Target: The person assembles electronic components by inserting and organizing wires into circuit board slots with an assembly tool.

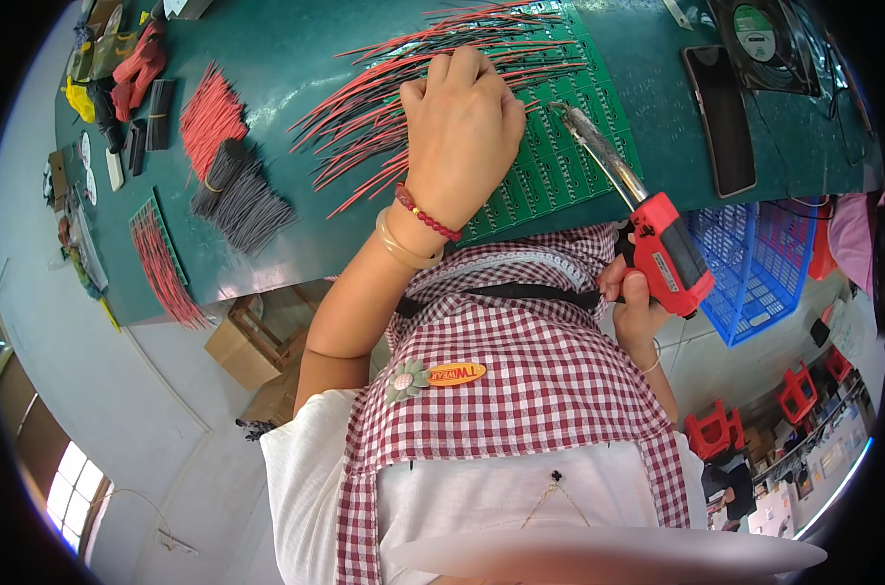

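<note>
Left hand (467,136): fingers bent downward; we cannot tell whether they pinch a wire, their tips being hidden.
Right hand (641,317): fingers wrapped around the handle of a red soldering gun (669,255); we note its metal tip just right of the left fingers.
Green circuit board (550,180), one: on the tabletop (296,58), beneath the left fingers and spreading to their right.
Red and black wires (365,97), many: under the left fingers, fanning out to their left.
Loose red wires (211,117), one pile: well left of the left fingers.
Loose black wires (252,210), one pile: left of the left fingers, closer to us than the red pile.
Dark phone (720,122), one: ahead and right of the right fingers.
Blue basket (720,297), one: right of the right fingers, beyond the soldering gun.
</note>
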A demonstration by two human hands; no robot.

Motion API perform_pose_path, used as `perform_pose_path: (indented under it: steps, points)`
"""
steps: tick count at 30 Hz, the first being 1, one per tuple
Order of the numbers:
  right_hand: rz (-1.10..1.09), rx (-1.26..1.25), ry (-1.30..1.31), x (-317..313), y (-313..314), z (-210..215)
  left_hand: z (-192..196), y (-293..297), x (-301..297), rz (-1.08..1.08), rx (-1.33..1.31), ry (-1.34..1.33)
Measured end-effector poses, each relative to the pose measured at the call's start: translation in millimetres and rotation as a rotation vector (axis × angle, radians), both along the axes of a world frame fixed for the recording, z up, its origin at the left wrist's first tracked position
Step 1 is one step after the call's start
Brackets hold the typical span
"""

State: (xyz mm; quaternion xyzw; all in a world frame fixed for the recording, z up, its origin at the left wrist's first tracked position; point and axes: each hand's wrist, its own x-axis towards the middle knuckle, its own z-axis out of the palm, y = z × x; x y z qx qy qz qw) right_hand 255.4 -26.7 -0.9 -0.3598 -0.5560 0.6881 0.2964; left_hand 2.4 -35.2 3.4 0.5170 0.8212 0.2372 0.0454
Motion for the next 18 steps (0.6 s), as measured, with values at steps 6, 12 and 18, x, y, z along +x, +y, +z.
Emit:
perform_pose_path:
  steps: [6, 12, 18]
  points:
    - [-0.006, -0.032, -0.022, 2, 2, 0, 1, -2, 2, -0.033, 0.034, -0.008]
    - [0.015, -0.036, -0.031, 3, -4, 0, 0, -3, 8, 0.039, 0.023, 0.061]
    - [0.006, -0.034, -0.052, 0, -9, 0, 0, -11, 9, 0.029, 0.028, 0.056]
